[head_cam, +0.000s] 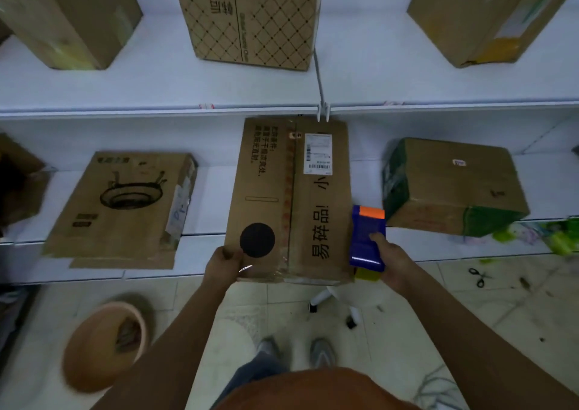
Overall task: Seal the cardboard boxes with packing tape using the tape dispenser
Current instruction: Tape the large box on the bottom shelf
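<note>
A long cardboard box [291, 202] with black printed characters, a black disc and a white label lies flat on the lower white shelf [206, 246], its near end sticking out over the edge. My left hand [224, 264] grips the box's near left corner, where clear tape shines. My right hand [393, 264] holds a blue tape dispenser [367, 237] with an orange top, just off the box's right side near the front corner. A yellowish tape roll shows under the dispenser.
A flat box with a pan drawing [125, 206] lies left, a green-sided box [451, 187] right. Three larger boxes stand on the upper shelf [156, 90]. On the floor: a pink basin [106, 344], a white stool base [338, 300], scissors [477, 277].
</note>
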Demonstrator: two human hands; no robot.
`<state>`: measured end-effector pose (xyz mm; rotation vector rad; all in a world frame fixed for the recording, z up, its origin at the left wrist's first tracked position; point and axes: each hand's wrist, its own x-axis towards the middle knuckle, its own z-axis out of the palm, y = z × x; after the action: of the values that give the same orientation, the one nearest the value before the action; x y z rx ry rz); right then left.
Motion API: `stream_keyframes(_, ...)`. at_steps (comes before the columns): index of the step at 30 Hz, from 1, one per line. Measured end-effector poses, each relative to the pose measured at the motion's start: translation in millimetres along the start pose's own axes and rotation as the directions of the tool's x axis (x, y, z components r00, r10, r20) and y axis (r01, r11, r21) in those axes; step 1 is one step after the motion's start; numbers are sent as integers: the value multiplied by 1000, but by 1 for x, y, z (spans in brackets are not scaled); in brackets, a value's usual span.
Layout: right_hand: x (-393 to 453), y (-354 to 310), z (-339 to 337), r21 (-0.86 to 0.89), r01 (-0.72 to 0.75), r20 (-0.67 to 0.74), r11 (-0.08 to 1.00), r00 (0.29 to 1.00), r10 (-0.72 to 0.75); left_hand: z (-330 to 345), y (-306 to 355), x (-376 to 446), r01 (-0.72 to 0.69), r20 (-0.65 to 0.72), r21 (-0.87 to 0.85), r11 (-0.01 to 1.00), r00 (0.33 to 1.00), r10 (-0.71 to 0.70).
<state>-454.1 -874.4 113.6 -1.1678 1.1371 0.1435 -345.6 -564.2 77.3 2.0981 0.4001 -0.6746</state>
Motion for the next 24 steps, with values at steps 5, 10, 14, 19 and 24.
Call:
stream_keyframes(5,-13,36,13,232,-69,109,970,993,45,-32,-9,13,-61,4,59,996,998,61)
stream_keyframes(10,-18,46,15,232,-41,50,972,998,30,-28,-27,18,-130,-31,-101,986,991,128)
stream_keyframes(14,-21,43,10,219,-3,31,976,1000,-4,-25,-34,15,-79,-17,-368,927,997,78)
stream_keyframes(19,-28,55,14,247,-4,7,969,1000,2,-26,-30,8,-239,-11,-189,952,970,241)
stream_keyframes(24,-38,68,9,325,9,-8,946,1000,-6,-41,-13,17,-387,73,-93,917,916,394)
